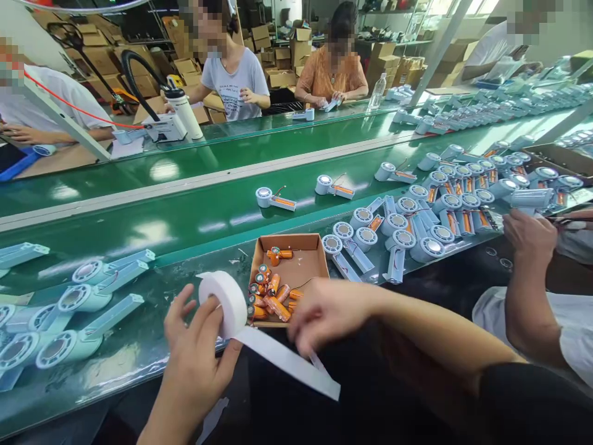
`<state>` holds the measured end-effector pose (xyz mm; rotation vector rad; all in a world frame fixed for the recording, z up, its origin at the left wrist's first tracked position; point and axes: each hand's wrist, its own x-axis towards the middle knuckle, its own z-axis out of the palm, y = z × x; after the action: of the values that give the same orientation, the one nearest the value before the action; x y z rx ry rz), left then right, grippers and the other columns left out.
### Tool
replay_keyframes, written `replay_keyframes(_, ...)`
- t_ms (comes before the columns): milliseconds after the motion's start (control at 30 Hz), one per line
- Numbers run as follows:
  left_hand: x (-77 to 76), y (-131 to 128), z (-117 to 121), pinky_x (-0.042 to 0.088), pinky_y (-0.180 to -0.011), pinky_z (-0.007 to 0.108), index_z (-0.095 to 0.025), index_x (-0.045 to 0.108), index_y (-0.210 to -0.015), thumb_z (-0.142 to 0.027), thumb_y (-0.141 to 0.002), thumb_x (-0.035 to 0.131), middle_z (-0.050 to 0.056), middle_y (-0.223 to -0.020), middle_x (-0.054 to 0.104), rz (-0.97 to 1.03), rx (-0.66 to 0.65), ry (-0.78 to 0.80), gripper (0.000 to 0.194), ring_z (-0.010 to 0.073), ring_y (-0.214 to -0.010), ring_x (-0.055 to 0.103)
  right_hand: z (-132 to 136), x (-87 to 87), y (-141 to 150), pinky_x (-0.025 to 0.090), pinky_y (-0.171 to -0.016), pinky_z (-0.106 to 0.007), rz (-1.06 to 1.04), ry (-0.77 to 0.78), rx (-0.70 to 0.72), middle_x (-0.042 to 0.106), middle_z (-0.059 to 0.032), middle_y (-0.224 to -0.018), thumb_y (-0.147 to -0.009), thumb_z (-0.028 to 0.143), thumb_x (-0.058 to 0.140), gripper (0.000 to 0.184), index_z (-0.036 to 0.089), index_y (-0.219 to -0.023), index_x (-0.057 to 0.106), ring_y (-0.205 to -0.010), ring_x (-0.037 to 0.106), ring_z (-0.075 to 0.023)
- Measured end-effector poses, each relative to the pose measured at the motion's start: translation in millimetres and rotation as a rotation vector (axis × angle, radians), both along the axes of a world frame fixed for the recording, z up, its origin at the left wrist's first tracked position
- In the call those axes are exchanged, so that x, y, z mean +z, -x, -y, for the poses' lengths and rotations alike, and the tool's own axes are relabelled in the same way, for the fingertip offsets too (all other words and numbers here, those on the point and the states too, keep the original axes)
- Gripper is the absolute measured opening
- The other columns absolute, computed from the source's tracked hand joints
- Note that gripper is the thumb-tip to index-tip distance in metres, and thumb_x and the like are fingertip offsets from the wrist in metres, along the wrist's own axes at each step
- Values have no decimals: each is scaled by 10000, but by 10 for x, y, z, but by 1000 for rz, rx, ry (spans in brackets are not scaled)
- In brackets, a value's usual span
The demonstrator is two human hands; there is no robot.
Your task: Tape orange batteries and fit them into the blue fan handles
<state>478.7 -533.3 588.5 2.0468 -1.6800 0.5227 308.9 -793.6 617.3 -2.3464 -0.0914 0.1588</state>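
My left hand (197,355) grips a roll of white tape (234,306), with fingers through its core. A loose strip of tape (291,364) hangs off the roll toward the lower right. Just above that strip is my right hand (331,309), fingers curled downward and blurred by motion; whether they pinch the tape is unclear. Behind both hands stands an open cardboard box (303,262) holding several orange battery cells (278,306) with dark wires. My right hand covers its near right corner.
Pale blue fan-like housings with handles lie to the left (69,346) and in a crowd to the right (398,238). A green conveyor belt (204,213) carries a few more. A co-worker's hand (530,238) works at the right; other people sit across the belt.
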Motion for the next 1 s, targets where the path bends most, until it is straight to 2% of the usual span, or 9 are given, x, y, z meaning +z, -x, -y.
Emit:
replay_keyframes(133, -40, 111, 71, 564, -1002, 560, -157, 647, -1230, -216, -981, 596, 189, -1221, 713, 55, -1, 5, 261, 463, -1464, 441, 248, -105, -650, 544, -918, -348, 69, 314, -334, 787, -158, -1173, -968, 336, 792, 299, 147, -1200, 797, -1087, 730, -271)
replay_keyframes(200, -53, 179, 105, 571, -984, 570, -140, 653, -1210, -201, -988, 582, 195, -1217, 717, 57, 0, -2, 241, 469, -1432, 461, 317, -194, -825, 531, -975, -378, 70, 344, -323, 775, -160, -1158, -981, 259, 752, 269, 136, -1216, 796, -1139, 711, -290)
replay_keyframes(300, -78, 230, 96, 579, -985, 593, -122, 667, -1208, -149, -978, 580, 190, -1216, 728, 55, -20, -19, 248, 466, -1384, 496, 353, -320, -806, 517, -1061, -388, 201, 223, -282, 763, -129, -1186, -952, 168, 734, 179, 174, -1100, 836, -1177, 698, -267)
replay_keyframes(433, -103, 236, 101, 599, -1019, 612, -106, 703, -1212, -73, -950, 579, 174, -1182, 745, 41, -96, -49, 292, 439, -1337, 533, 364, -376, -571, 544, -1008, -367, 310, -35, -421, 799, -80, -1171, -1005, 196, 630, 207, 205, -1089, 819, -1092, 732, -224)
replay_keyframes(533, -110, 236, 179, 624, -1032, 598, -106, 733, -1186, -40, -942, 555, 170, -1189, 752, 43, -144, -67, 309, 423, -1342, 535, 374, -317, -456, 550, -880, -329, 274, -198, -519, 822, -66, -1061, -1036, 277, 584, 250, 190, -1164, 780, -929, 740, -192)
replay_keyframes(667, -90, 260, 274, 637, -1073, 558, -154, 751, -1280, -1, -933, 516, 148, -1260, 757, 22, -197, -142, 446, 398, -1432, 531, 351, -106, -296, 529, -779, -298, 332, -359, -509, 810, -62, -1023, -988, 452, 665, 321, 181, -1095, 802, -878, 709, -185)
replay_keyframes(833, 22, 307, 317, 590, -1166, 540, -206, 745, -1341, 21, -940, 485, 111, -1309, 762, 50, -294, -213, 529, 374, -1539, 473, 255, 229, -85, 345, -568, -275, 262, -207, -429, 628, 21, -634, -869, 587, 816, 415, 174, -820, 820, -604, 509, -117)
replay_keyframes(900, 86, 322, 345, 602, -1156, 505, -200, 754, -1316, 30, -941, 466, 104, -1306, 765, 87, -334, -212, 526, 367, -1582, 420, 212, 300, -69, 312, -556, -280, 207, -137, -396, 576, 38, -575, -834, 585, 860, 432, 165, -748, 804, -573, 463, -100)
replay_keyframes(1000, 175, 340, 392, 615, -1139, 463, -194, 765, -1265, 24, -952, 452, 86, -1277, 774, 149, -374, -204, 493, 359, -1630, 341, 196, 307, -62, 345, -559, -268, 118, -156, -365, 639, 31, -607, -821, 571, 879, 418, 165, -748, 810, -586, 510, -100)
